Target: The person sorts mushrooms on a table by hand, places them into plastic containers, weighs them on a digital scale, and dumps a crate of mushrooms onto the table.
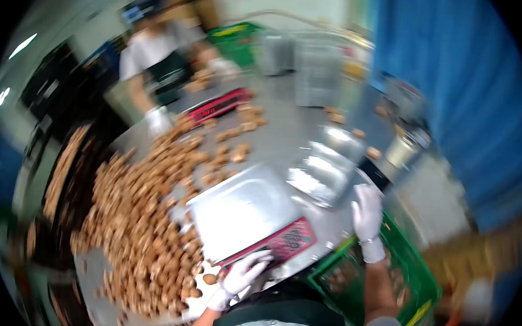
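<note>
1. Near scale (243, 207) sits mid-bench (275, 128); glare washes out its pan and the panel's too smeary to read.
2. Left hand (245, 275), gloved: fingers spread loosely at the scale's near edge, nothing visible in them. Can't tell if it's actually touching.
3. Right hand (367, 214), also gloved: up over the far end of the green crate (413, 265), fingers blurred. Can't tell if they're pinching anything.
4. Clear plastic trays (326, 167) lie just left of that hand, edges lost in shine.
5. Brown lumps (149, 234) heaped left, too blurry to identify.
6. Right forearm hides part of the crate, contents murky.
7. Person (166, 55) far left, blurred, behind another scale (218, 105).
</note>
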Motion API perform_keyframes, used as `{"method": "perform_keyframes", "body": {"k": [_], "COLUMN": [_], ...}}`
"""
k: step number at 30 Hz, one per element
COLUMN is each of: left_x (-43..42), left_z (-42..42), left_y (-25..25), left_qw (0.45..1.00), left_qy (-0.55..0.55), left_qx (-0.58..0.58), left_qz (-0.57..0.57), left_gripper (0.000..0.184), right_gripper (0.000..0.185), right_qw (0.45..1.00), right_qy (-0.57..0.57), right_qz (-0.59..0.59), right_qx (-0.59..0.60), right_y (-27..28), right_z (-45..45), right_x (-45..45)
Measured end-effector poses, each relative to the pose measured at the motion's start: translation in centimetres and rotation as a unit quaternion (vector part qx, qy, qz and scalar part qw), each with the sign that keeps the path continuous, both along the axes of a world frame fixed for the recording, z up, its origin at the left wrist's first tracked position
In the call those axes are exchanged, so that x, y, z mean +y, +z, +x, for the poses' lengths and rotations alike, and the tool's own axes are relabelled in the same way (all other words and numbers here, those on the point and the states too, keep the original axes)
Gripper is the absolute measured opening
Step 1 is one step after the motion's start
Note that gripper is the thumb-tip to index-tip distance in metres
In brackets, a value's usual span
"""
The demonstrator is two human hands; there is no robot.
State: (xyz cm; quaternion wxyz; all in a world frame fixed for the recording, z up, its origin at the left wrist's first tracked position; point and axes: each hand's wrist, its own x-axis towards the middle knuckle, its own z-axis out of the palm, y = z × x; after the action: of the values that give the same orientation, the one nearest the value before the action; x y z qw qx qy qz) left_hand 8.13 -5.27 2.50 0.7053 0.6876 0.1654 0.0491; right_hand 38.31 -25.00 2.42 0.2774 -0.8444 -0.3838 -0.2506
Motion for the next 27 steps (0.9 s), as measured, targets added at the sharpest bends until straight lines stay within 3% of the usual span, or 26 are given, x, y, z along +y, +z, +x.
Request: {"method": "perform_keyframes", "body": {"k": [2,5,11,12,14,16,18,20,22,24,27], "left_x": [0.1,0.0,-1.1,-1.2,-1.4,-1.3,-0.6,0.4,1.5,3.3,6.2], "left_z": [-1.8,-5.2,-12.9,-14.2,-16.5,-18.3,-20.1,-21.6,-22.9,-24.4,-27.8], "left_y": [-0.8,-1.0,-2.5,-3.2,-4.4,-5.1,-5.3,-5.8,-6.3,-4.2,-2.9], "left_qw": [0.997,0.995,0.971,0.968,0.96,0.947,0.946,0.949,0.947,0.929,0.838], "left_qy": [-0.005,0.06,0.234,0.243,0.276,0.306,0.309,0.304,0.314,0.333,0.393], "left_qx": [0.001,-0.003,0.058,0.055,0.054,0.059,0.084,0.08,0.06,0.121,0.182], "left_qz": [0.083,0.074,0.011,0.024,0.015,-0.074,-0.055,-0.035,-0.008,0.111,0.332], "left_gripper": [0.039,0.038,0.04,0.04,0.04,0.039,0.039,0.039,0.039,0.038,0.037], "right_gripper": [0.029,0.02,0.022,0.027,0.03,0.029,0.023,0.019,0.014,0.009,0.014], "right_qw": [0.996,0.982,0.97,0.972,0.946,0.955,0.914,0.956,0.949,0.945,0.927], "right_qy": [0.038,0.1,0.078,0.071,0.096,0.091,0.145,0.191,0.248,0.262,0.3], "right_qz": [-0.078,-0.16,-0.21,-0.198,-0.064,0.095,0.143,0.077,-0.01,-0.115,-0.216], "right_qx": [-0.021,0.027,0.097,0.107,0.303,0.266,0.352,0.211,0.195,0.156,0.058], "right_y": [-0.1,-4.8,-3.0,-2.5,-2.6,-0.9,3.6,5.9,7.6,7.0,3.3], "right_z": [1.4,4.0,5.7,6.2,9.0,9.8,6.9,1.9,-5.4,-11.1,-14.0], "right_x": [4.0,6.9,8.4,8.4,8.1,8.3,7.8,9.1,11.2,12.7,11.9]}}
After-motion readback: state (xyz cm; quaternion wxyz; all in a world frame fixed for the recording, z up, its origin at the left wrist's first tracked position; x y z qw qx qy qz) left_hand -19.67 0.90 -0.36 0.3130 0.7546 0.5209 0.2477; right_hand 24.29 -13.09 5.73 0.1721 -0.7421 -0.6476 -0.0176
